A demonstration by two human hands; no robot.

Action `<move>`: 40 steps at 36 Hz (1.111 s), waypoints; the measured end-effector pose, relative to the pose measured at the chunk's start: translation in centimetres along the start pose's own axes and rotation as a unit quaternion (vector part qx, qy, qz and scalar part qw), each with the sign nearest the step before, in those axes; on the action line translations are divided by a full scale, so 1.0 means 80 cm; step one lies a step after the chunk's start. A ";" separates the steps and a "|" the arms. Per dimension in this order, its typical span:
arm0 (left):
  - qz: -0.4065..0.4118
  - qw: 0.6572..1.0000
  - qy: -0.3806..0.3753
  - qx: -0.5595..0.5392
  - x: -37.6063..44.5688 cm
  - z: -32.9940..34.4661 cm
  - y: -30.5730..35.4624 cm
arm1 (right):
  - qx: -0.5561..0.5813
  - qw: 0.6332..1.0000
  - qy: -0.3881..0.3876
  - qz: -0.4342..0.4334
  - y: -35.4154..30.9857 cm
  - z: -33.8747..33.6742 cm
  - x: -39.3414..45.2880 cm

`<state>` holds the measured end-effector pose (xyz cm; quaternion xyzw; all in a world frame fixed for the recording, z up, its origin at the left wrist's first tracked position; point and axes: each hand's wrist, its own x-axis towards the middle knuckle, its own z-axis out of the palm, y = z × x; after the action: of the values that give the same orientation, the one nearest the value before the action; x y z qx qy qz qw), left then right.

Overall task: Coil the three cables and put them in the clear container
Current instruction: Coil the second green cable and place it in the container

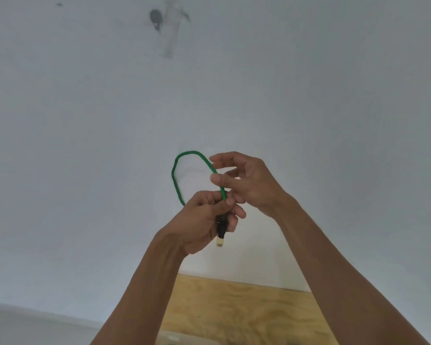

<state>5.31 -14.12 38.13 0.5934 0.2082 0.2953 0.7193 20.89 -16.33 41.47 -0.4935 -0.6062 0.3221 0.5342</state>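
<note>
A green cable (175, 180) forms a loop held up in front of a white wall. My left hand (204, 220) grips the base of the loop, and the cable's black plug with a pale tip (220, 235) hangs below its fingers. My right hand (244, 180) is just above and to the right, pinching the right side of the loop between thumb and fingers. A bit of the clear container (169, 339) may show at the bottom edge, mostly hidden by my arms. No other cables are in view.
A white wall (84, 145) fills most of the view, with a dark smudge (155, 17) near the top. A plywood table surface (234, 307) lies low in the frame between my forearms.
</note>
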 end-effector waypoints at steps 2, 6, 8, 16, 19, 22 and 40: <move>0.001 1.000 -0.004 -0.028 0.000 0.007 0.010 | 0.045 0.998 -0.035 0.016 -0.002 -0.004 0.005; 0.028 0.999 -0.017 -0.043 0.003 0.017 0.029 | 0.118 0.990 -0.074 0.035 0.004 -0.013 0.017; 0.046 0.997 -0.028 -0.057 0.006 0.021 0.040 | 0.158 0.981 -0.109 0.038 0.006 -0.016 0.022; 0.095 0.990 -0.049 -0.089 0.038 0.020 0.067 | 0.132 0.988 -0.082 0.010 0.020 0.000 0.033; 0.106 0.988 -0.052 -0.102 0.048 0.016 0.079 | 0.132 0.990 -0.044 -0.006 0.022 0.008 0.030; 0.102 0.987 -0.044 -0.120 0.059 0.009 0.089 | 0.127 0.991 0.005 -0.031 0.023 0.013 0.026; 0.201 0.971 0.045 0.120 0.109 -0.038 0.078 | -0.086 0.982 0.169 0.003 0.059 0.038 -0.017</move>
<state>8.65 -5.32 44.08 0.6915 0.1508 0.4324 0.5586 19.09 -15.75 36.06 -0.5868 -0.5310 0.1827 0.5834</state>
